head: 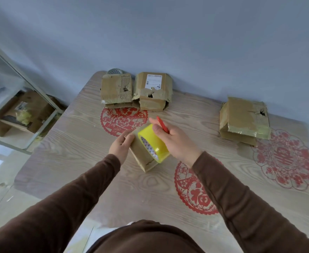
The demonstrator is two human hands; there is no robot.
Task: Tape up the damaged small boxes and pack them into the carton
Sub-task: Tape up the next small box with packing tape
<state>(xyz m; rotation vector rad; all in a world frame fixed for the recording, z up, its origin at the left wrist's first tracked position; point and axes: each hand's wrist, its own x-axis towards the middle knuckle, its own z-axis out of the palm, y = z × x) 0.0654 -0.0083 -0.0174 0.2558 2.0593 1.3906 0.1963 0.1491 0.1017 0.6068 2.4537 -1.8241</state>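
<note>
1. Small box (140, 154) mid-bench (77, 143), long axis running from near-right to far-left, gripped at far-left end by left hand (120, 145)
2. Right hand (175, 141) just right of box, holding yellow tape roll (154, 143) against box top, red cutter (162, 125) pinched too

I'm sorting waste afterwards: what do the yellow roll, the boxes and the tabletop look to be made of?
Tape roll: glossy translucent yellow plastic film, probably on a printed card core. Boxes: brown corrugated cardboard, fluting bared on the torn left one, with shiny old tape patches. Table: pale wood grain, matte, possibly laminate; the red decorations look like flat paper-cuts.
</note>
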